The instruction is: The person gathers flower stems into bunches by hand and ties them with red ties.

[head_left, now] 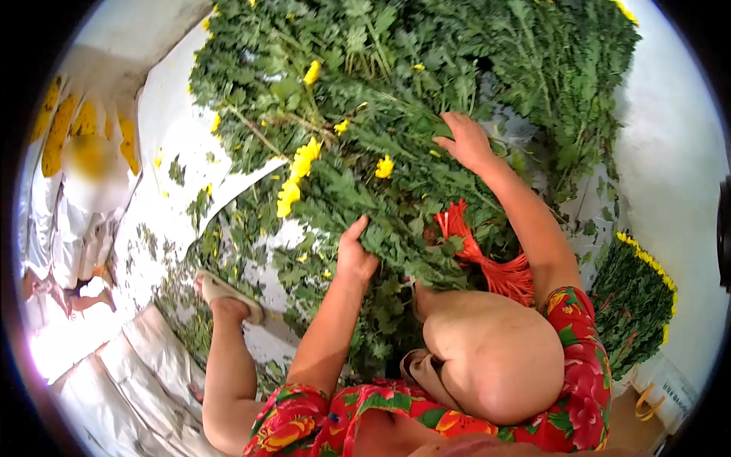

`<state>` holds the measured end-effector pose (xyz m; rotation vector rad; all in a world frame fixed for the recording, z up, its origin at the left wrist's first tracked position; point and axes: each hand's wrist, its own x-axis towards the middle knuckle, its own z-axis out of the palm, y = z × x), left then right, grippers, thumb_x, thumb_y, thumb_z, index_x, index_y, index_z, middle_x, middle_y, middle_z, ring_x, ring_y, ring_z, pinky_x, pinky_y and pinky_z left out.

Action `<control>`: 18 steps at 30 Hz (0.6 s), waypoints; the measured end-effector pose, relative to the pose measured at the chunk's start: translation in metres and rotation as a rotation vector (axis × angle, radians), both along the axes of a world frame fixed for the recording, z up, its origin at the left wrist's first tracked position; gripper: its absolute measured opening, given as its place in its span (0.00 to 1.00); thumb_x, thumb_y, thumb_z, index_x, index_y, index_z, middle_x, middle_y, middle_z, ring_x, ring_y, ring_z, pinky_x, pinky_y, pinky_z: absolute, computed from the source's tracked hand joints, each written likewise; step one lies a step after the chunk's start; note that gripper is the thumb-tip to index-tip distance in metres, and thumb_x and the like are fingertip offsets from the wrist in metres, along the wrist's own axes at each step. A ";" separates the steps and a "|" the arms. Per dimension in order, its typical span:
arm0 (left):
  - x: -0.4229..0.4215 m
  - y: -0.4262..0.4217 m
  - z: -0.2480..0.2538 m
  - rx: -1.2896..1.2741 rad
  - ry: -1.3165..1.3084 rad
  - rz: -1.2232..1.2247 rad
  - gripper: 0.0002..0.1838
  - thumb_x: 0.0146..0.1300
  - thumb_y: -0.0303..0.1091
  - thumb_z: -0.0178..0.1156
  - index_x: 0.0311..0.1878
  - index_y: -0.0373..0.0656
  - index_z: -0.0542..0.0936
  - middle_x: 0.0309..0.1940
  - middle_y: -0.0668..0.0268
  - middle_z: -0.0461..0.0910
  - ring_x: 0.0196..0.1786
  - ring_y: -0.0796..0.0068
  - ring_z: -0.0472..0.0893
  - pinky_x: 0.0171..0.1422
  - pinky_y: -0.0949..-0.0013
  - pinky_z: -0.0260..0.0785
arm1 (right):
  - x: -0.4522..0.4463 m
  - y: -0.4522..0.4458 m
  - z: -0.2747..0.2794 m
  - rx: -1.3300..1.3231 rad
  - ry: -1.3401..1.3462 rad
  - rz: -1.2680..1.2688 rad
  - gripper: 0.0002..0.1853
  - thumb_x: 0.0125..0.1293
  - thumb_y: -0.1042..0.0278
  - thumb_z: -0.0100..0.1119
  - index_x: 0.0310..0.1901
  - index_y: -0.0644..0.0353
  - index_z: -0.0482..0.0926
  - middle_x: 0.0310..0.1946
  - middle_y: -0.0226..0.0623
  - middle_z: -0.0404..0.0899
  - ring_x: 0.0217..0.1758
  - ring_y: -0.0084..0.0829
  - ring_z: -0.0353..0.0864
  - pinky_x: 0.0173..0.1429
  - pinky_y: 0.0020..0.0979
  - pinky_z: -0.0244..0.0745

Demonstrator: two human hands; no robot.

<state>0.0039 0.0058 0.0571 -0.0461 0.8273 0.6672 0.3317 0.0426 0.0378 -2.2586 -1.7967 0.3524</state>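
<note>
— Background, your left side: white sheeting (171,99), one expanse; crumpled silver-grey cover (133,373), nearer you.
— Greenery before you?
— Chrysanthemum heap (426,46), one, large, leafy, spread ahead of you, scattered yellow blooms. Chrysanthemum bundle (628,305), one, apart at your right, yellow heads along its outer edge.
— Your left hand (358,255)?
— Closed around one leafy chrysanthemum bunch (346,190), which slants in front of you; yellow flower heads (301,171) beyond your thumb, at the upper left, stems running down toward your right knee (495,358).
— Your right hand (468,143)?
— On the heap's stems, fingers bent, thumb apart; whether you grip any, cannot tell.
— Remaining items?
— Red ties (499,266), one hank, lying between your right forearm and that knee. Beige sandal (236,297), one, on your left foot. Red floral garment (579,335), one, worn by you.
</note>
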 end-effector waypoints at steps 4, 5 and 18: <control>-0.002 0.002 -0.002 0.033 0.049 0.004 0.23 0.64 0.39 0.61 0.60 0.38 0.76 0.57 0.58 0.80 0.57 0.56 0.79 0.66 0.52 0.69 | -0.017 0.013 -0.007 -0.140 -0.163 0.073 0.23 0.65 0.60 0.65 0.59 0.59 0.76 0.47 0.45 0.81 0.52 0.45 0.78 0.59 0.49 0.68; -0.003 0.002 -0.001 0.042 0.029 0.003 0.23 0.64 0.39 0.61 0.60 0.38 0.75 0.57 0.58 0.80 0.57 0.57 0.79 0.66 0.53 0.69 | -0.011 0.012 -0.015 -0.075 -0.137 0.072 0.17 0.62 0.64 0.66 0.53 0.57 0.81 0.40 0.41 0.83 0.49 0.45 0.78 0.54 0.48 0.69; -0.031 0.016 0.005 0.044 0.006 0.099 0.22 0.64 0.37 0.61 0.59 0.38 0.76 0.55 0.57 0.81 0.56 0.56 0.80 0.65 0.53 0.70 | -0.024 0.030 0.158 0.014 0.228 -0.052 0.27 0.62 0.56 0.66 0.58 0.65 0.79 0.48 0.41 0.84 0.51 0.32 0.81 0.62 0.37 0.72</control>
